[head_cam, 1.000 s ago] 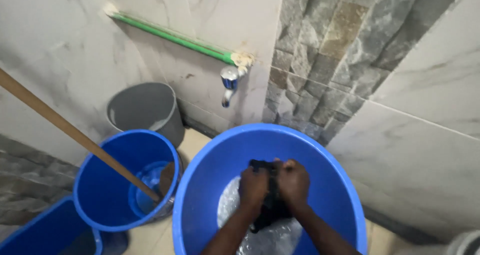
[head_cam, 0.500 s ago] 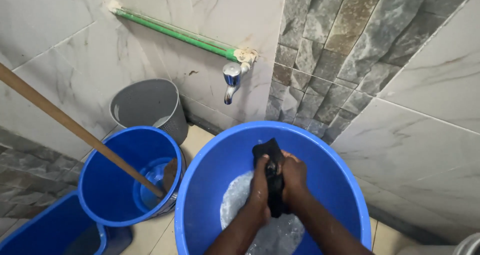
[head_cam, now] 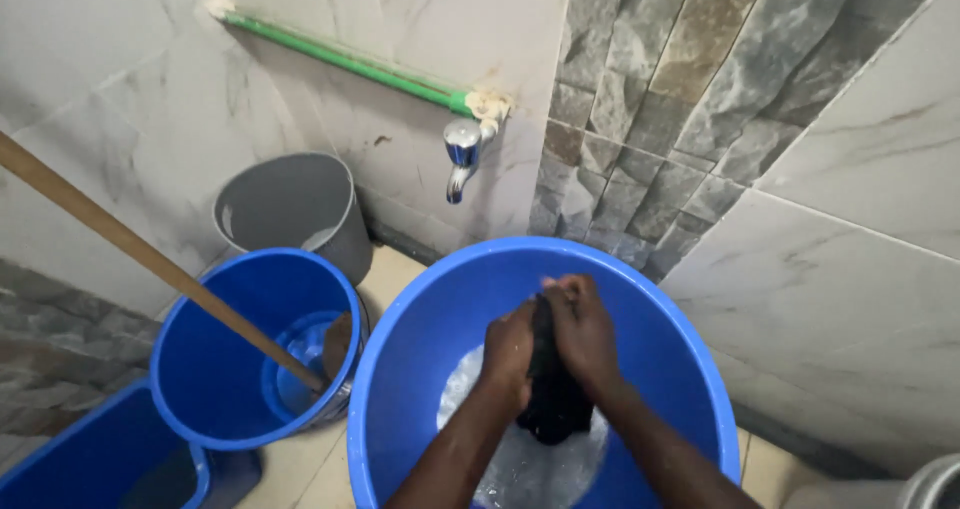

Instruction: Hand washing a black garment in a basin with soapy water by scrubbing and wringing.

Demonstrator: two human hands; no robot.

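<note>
Gripping a dark cloth [head_cam: 553,401] over the blue tub [head_cam: 400,339], left hand [head_cam: 510,354] and right hand [head_cam: 582,331] both clenched on it. Looks soggy, floppy, probably heavy-ish; bunch it up to hold.

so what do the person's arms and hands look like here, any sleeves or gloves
Both forearms are bare as far as the picture shows, with no sleeves in view. The left hand and right hand wear no gloves, and no rings, watch or bracelet can be seen on them.
</note>
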